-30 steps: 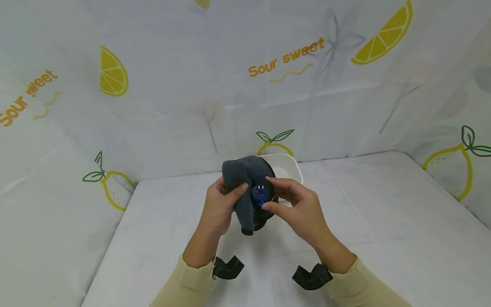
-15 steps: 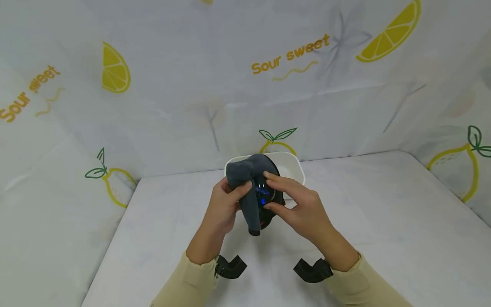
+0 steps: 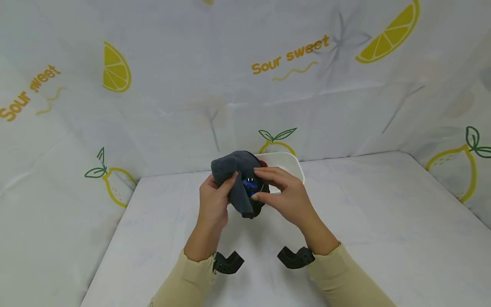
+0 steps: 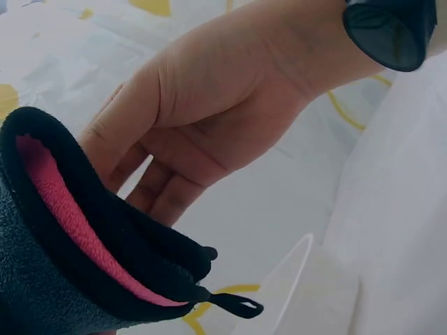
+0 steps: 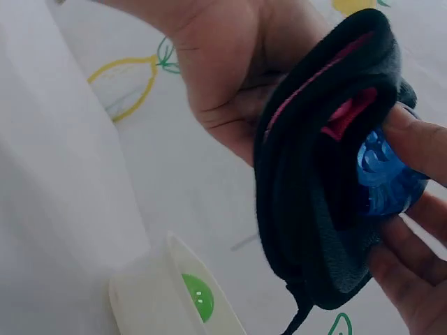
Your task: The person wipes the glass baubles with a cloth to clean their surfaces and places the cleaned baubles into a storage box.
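My left hand [image 3: 215,202] grips a folded dark grey cloth [image 3: 235,164], its thumb pressed along one fold. The cloth has black trim, a pink inner side and a small hanging loop, which shows in the left wrist view. Between the thumb and fingers of my right hand [image 3: 285,194] is a see-through blue ball [image 3: 251,184]. The ball sits against the cloth's folds, and the right wrist view shows a patterned look on the ball [image 5: 380,174]. Both hands are raised over the table, in front of a white basin [image 3: 285,158].
Inside the basin are a shiny green round thing [image 5: 199,296] and something red [image 3: 263,163], partly hidden by the cloth. A white table [image 3: 383,213] spreads to both sides. Behind it hangs a white curtain [image 3: 172,106] printed with lemons. Black camera mounts [image 3: 229,262] sit at both wrists.
Both hands, with the cloth and ball, have shifted left and slightly away since half a second ago. The red thing in the basin now shows past the cloth.
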A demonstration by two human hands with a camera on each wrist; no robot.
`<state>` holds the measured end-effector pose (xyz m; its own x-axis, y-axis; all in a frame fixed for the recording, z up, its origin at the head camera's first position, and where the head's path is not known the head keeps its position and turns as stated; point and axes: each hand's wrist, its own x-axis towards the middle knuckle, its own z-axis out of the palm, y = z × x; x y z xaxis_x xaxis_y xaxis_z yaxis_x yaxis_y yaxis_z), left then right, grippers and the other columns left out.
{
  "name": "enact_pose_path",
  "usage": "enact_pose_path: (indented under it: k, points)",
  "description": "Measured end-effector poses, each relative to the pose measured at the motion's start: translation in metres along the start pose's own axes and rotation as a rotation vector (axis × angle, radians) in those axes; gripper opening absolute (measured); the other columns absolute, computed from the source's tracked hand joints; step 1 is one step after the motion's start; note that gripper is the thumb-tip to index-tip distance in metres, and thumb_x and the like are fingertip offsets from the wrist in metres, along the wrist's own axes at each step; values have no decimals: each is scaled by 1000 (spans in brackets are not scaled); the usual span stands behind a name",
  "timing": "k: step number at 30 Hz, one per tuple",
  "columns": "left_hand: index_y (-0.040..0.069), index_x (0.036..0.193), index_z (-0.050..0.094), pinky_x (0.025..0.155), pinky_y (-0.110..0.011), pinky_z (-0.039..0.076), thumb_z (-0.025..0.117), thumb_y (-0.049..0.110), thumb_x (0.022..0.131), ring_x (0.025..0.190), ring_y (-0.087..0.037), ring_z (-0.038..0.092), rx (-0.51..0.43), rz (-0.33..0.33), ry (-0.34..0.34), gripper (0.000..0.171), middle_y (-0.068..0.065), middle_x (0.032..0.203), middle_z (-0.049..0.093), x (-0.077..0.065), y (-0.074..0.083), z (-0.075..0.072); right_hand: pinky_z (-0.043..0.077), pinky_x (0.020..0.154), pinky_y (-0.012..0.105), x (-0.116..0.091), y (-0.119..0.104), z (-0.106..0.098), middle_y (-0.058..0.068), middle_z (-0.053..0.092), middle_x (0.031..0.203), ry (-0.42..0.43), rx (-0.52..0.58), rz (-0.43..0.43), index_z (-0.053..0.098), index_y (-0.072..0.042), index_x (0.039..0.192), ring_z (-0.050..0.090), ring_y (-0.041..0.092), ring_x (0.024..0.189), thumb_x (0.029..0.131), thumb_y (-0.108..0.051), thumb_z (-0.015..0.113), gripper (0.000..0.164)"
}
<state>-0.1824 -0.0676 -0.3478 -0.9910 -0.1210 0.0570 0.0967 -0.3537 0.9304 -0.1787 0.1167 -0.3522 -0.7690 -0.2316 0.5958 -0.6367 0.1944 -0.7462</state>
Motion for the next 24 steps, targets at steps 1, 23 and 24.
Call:
enact_pose_path:
  k: [1,23,24]
  points:
    - [-3,119,62,79,-32,58,70,8,90,94,-17,69,13,10,4,33,-8,105,68,0,0,0,52,94,25,0,1,0,10,66,124,5,36,46,68,-3,123,64,21,113,73,-1,85,53]
    - [8,124,64,86,-38,56,81,6,78,101,-24,66,279,95,-288,49,-12,116,68,-7,-5,1,58,62,32,-5,-9,1,11,69,81,146,190,583,59,-12,127,65,22,61,98,-35,60,36]
    - [8,123,65,85,-38,57,81,7,78,101,-24,66,283,96,-288,48,-12,116,68,-7,-4,1,57,60,32,-5,-9,0,11,68,79,118,179,575,58,-12,127,64,23,60,100,-35,58,36]
